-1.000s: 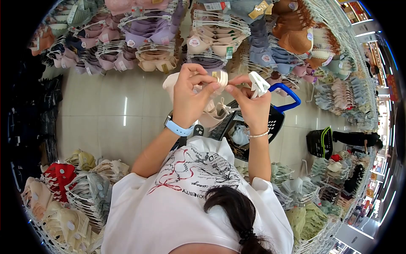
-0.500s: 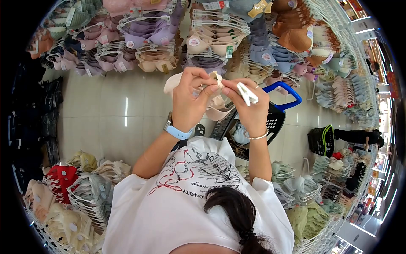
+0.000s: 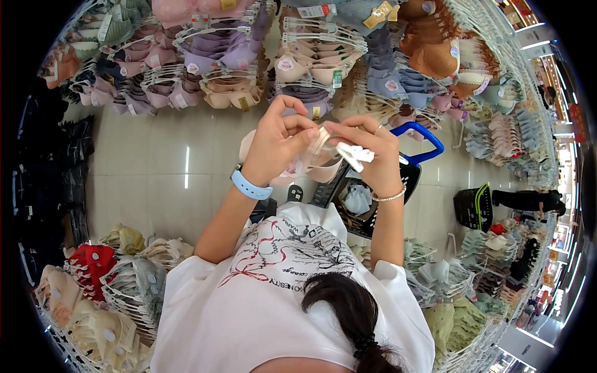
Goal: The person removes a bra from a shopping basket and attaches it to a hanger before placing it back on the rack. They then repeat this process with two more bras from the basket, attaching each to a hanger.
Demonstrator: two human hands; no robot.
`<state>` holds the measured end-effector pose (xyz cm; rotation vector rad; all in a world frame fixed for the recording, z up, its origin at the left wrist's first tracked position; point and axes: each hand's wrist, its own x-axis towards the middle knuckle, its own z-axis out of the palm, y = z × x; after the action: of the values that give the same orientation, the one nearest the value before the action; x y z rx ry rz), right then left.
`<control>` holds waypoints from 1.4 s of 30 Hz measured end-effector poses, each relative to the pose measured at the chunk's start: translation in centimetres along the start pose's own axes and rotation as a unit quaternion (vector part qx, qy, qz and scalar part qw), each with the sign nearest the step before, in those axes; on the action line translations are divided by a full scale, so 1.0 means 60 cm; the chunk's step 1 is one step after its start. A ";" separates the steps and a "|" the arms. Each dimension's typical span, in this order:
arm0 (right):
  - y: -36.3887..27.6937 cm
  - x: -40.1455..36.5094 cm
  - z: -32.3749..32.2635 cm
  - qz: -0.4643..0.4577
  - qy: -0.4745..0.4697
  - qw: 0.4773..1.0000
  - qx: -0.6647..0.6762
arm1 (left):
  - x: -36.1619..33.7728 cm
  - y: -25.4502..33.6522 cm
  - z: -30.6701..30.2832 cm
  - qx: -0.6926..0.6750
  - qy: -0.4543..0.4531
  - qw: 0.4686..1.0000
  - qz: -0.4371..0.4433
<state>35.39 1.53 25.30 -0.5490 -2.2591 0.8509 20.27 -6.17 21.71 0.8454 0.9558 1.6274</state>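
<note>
A pale beige bra (image 3: 324, 172) hangs between my hands in front of my chest, its cups partly behind my left hand. My left hand (image 3: 278, 138), wearing a blue watch band, is closed with thumb and fingertips pinching the bra's strap (image 3: 321, 140). Opposite it, my right hand (image 3: 377, 155) pinches the same strap with its fingertips. Tucked against the right palm is a white plastic piece (image 3: 353, 155), clip-like in shape; its full form is hidden.
Racks of hanging bras (image 3: 311, 62) line the far side, and more underwear (image 3: 124, 283) hangs on racks at my sides. A black shopping basket with a blue handle (image 3: 429, 140) stands below my right hand. Farther right, a person (image 3: 528, 200) is beside another black basket (image 3: 472, 208).
My hands have drawn slightly apart, with a length of strap now showing between them. The white plastic piece has turned and tilted in my right hand.
</note>
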 end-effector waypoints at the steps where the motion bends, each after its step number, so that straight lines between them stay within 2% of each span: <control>1: 0.002 -0.002 0.000 0.000 0.000 1.000 0.000 | 0.000 0.002 -0.001 0.000 0.000 1.000 0.000; 7: 0.010 -0.006 -0.002 -0.060 -0.010 0.993 -0.099 | 0.000 0.010 0.000 0.031 -0.020 0.999 -0.016; 14: 0.012 -0.013 0.016 -0.051 0.036 0.994 -0.088 | -0.002 0.006 0.013 0.062 0.037 0.997 -0.005; 19: 0.018 -0.017 0.024 -0.087 0.044 0.987 -0.126 | -0.004 0.009 0.014 0.066 0.049 0.997 0.017; 24: 0.031 -0.025 0.024 -0.115 0.045 0.978 -0.167 | -0.008 0.012 0.013 0.119 0.006 0.992 -0.034; 26: 0.037 -0.026 0.022 -0.164 0.042 0.962 -0.212 | -0.008 0.011 0.010 0.129 0.008 0.991 -0.037; 34: 0.026 -0.026 0.027 -0.157 0.063 0.949 -0.266 | -0.009 0.005 0.014 0.100 0.018 0.993 -0.056; 36: 0.029 -0.028 0.027 -0.159 0.071 0.946 -0.273 | -0.010 0.007 0.014 0.118 0.018 0.989 -0.082; 38: 0.038 -0.032 0.027 -0.196 0.092 0.941 -0.259 | -0.011 0.005 0.013 0.119 0.016 0.989 -0.082; 42: 0.033 -0.033 0.023 -0.183 0.059 0.950 -0.247 | -0.011 0.002 0.012 0.120 0.008 0.989 -0.083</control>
<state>36.11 1.19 22.27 -0.3622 -2.3578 0.0607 21.03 -6.67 22.10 0.8878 1.2181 1.3969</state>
